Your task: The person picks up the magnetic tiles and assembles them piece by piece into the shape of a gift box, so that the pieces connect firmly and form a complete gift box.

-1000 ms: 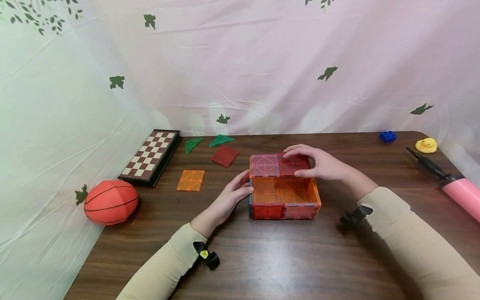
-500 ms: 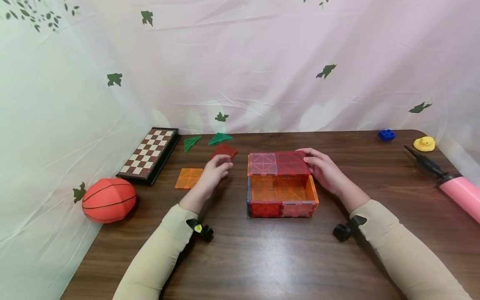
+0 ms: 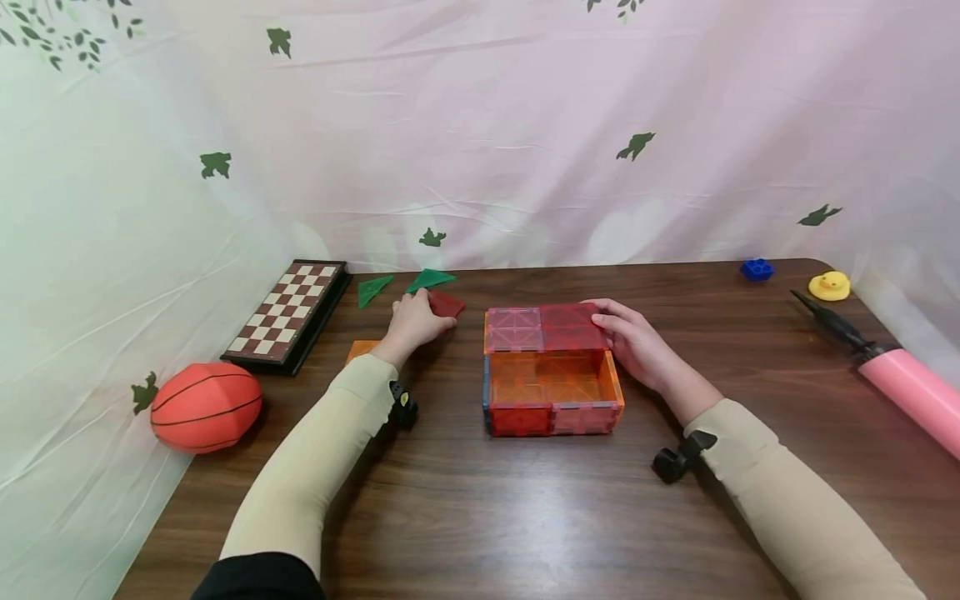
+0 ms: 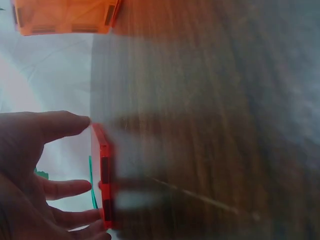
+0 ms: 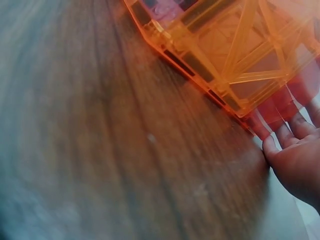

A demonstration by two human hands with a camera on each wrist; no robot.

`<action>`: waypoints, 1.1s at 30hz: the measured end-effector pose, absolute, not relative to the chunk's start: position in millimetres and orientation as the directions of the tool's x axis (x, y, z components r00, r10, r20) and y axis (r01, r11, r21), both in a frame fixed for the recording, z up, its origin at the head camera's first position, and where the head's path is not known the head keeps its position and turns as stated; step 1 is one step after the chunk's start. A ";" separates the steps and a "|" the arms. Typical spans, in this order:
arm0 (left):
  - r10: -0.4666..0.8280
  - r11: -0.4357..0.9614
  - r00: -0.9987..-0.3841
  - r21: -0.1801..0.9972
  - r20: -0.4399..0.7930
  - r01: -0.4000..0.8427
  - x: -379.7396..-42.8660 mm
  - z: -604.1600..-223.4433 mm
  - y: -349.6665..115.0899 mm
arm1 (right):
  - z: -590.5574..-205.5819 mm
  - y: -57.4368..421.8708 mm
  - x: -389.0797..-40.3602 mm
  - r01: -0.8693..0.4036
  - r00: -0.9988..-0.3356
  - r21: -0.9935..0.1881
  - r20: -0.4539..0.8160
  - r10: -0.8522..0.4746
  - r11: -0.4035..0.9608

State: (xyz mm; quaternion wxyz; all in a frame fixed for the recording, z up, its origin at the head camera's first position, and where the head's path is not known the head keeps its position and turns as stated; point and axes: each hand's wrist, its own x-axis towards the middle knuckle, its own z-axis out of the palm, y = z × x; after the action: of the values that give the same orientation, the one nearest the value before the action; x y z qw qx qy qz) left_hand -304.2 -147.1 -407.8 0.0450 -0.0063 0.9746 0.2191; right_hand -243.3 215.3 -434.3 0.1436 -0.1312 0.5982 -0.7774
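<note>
A box of translucent magnetic tiles (image 3: 585,419) stands in the middle of the table, with orange walls, red and pink front tiles and a half-open top. My right hand (image 3: 633,340) holds its back right corner, thumb by the red top tile (image 3: 570,325) and fingers reaching behind. In the right wrist view, those fingers lie along the red side beyond the orange wall (image 5: 255,45). My left hand (image 3: 414,321) is over a loose red square tile (image 3: 448,304). The left wrist view has its spread, nearly straight fingertips at the red tile (image 4: 105,175), which lies flat.
Two green triangle tiles (image 3: 431,279) lie behind the left hand, and an orange square tile (image 3: 362,348) is partly under the left arm. A chessboard (image 3: 288,308) and a basketball-patterned ball (image 3: 206,408) are at left. Blue brick (image 3: 757,269), yellow duck (image 3: 829,286) and pink pump (image 3: 907,383) are at right.
My left hand has left the box's left side and moved left and back to the loose red tile. My right hand has shifted from the top tile to the box's back right corner.
</note>
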 end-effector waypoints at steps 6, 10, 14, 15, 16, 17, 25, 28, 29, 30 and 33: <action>0.015 0.922 -0.997 0.386 -0.072 -0.014 -308.0 -411.7 -146.8 | -433.6 214.2 -243.0 0.069 -0.926 -0.968 0.029 -0.377 -0.243; 0.018 0.900 -0.999 0.436 -0.043 -0.003 -306.7 -414.4 -148.9 | -433.9 213.2 -243.1 0.073 -0.926 -0.966 0.027 -0.377 -0.248; 0.007 0.840 -1.000 0.543 0.002 0.007 -299.4 -410.5 -150.0 | -433.9 212.7 -243.1 0.071 -0.926 -0.965 0.030 -0.377 -0.251; 0.008 0.821 -1.000 0.571 0.017 0.016 -296.4 -407.8 -149.8 | -433.7 212.7 -243.0 0.070 -0.926 -0.966 0.031 -0.376 -0.251; 0.013 0.805 -0.999 0.592 0.038 0.033 -293.2 -404.8 -149.4 | -433.6 212.9 -243.0 0.068 -0.926 -0.966 0.032 -0.375 -0.250; 0.020 0.791 -0.998 0.610 0.059 0.052 -289.5 -401.5 -148.7 | -433.4 213.2 -242.9 0.066 -0.927 -0.967 0.033 -0.374 -0.248; 0.219 0.686 -0.934 0.637 0.282 0.353 -249.5 -376.8 -141.9 | -432.2 214.5 -243.0 0.054 -0.927 -0.968 0.043 -0.373 -0.246; 0.340 0.657 -0.872 0.575 0.352 0.488 -234.2 -373.2 -140.2 | -432.2 214.7 -242.5 0.054 -0.927 -0.968 0.042 -0.373 -0.243; 0.376 0.647 -0.850 0.553 0.368 0.525 -229.4 -372.2 -139.7 | -432.4 214.6 -242.5 0.054 -0.926 -0.969 0.042 -0.375 -0.242; 0.414 0.632 -0.827 0.533 0.381 0.562 -225.1 -371.6 -139.0 | -432.5 214.4 -242.5 0.054 -0.926 -0.969 0.042 -0.376 -0.242; 0.512 0.581 -0.757 0.486 0.406 0.653 -214.3 -371.1 -135.3 | -432.9 214.1 -242.7 0.054 -0.925 -0.969 0.043 -0.379 -0.240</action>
State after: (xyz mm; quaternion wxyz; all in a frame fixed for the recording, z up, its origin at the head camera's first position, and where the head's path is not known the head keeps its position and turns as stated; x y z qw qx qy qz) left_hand -214.3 -135.3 -371.1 -0.1116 0.3303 0.8820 0.3172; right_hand -242.7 214.1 -432.9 0.1393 -0.1352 0.6004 -0.7758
